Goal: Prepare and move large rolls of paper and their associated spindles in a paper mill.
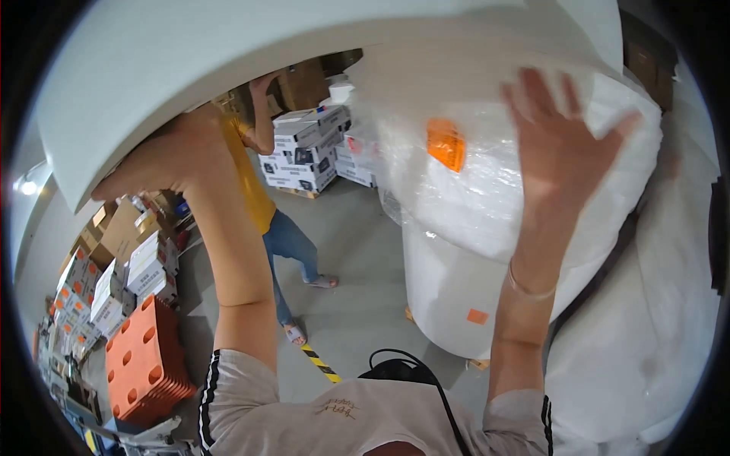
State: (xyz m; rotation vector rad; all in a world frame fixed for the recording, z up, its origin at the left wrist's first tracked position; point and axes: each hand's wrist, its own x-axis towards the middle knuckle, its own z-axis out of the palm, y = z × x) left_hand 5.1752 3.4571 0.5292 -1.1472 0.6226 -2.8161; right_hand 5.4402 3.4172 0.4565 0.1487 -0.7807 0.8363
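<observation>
A large white curved object fills the top of the view; its kind does not show. My left hand is raised to its lower left edge and bent against it, gripping the edge, with the fingertips partly hidden. My right hand is lifted with its fingers spread wide and slightly blurred. It is in front of a big white roll wrapped in clear plastic with an orange label; whether the palm touches the wrap I cannot tell. Nothing shows in my right hand.
Beyond my left arm stands a person in a yellow shirt, one arm raised by the white object. White cartons are stacked behind. Orange plastic panels with holes sit lower left. More white wrapped bundles crowd the right. Striped tape marks the floor.
</observation>
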